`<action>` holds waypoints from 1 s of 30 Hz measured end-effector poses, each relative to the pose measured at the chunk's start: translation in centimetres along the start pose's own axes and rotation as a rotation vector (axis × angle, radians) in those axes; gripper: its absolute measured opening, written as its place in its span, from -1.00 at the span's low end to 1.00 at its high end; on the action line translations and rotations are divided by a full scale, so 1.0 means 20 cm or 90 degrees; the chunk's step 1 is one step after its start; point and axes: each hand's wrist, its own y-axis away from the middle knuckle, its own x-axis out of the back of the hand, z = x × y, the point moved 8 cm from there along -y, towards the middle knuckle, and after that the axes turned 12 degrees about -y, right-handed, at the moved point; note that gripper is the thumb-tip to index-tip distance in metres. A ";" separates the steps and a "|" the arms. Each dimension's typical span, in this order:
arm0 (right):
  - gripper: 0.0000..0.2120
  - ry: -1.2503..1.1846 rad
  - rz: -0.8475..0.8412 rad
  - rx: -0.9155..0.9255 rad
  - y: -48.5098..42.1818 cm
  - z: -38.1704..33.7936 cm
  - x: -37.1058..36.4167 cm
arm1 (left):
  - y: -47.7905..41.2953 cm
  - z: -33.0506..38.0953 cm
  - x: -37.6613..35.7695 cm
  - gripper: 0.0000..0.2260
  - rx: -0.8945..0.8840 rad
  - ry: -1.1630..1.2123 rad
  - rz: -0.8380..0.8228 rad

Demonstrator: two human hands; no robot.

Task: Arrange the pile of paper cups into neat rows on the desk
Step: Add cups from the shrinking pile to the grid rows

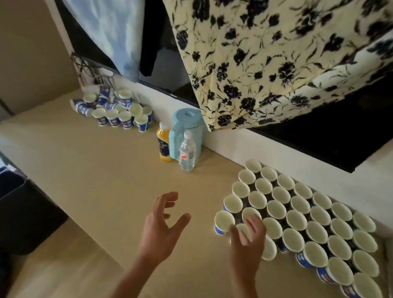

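Several blue-and-white paper cups stand upright in tight diagonal rows (301,218) on the right of the beige desk (87,170). A loose pile of the same cups (115,109) lies at the far left corner, some tipped over. My right hand (249,238) hovers with spread fingers over the near-left corner of the rows, partly hiding a cup; it grips nothing that I can see. My left hand (162,224) is held above the bare desk with fingers spread and loosely bent, empty.
An orange juice bottle (163,144), a clear water bottle (187,153) and a light blue jug (187,130) stand against the back wall between pile and rows. A floral cloth (275,50) hangs above. The desk's front edge drops off at the lower left.
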 end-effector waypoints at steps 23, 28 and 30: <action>-0.42 0.022 -0.280 -0.085 0.87 0.24 -2.02 | -0.46 -0.92 1.60 -0.69 0.040 0.057 0.106; -0.45 0.023 -0.303 -0.092 0.72 0.34 -2.32 | -0.74 -1.09 1.65 -0.70 0.060 0.042 0.083; -0.47 0.016 -0.301 -0.091 0.63 0.40 -2.47 | -0.90 -1.15 1.65 -0.69 0.055 0.026 0.063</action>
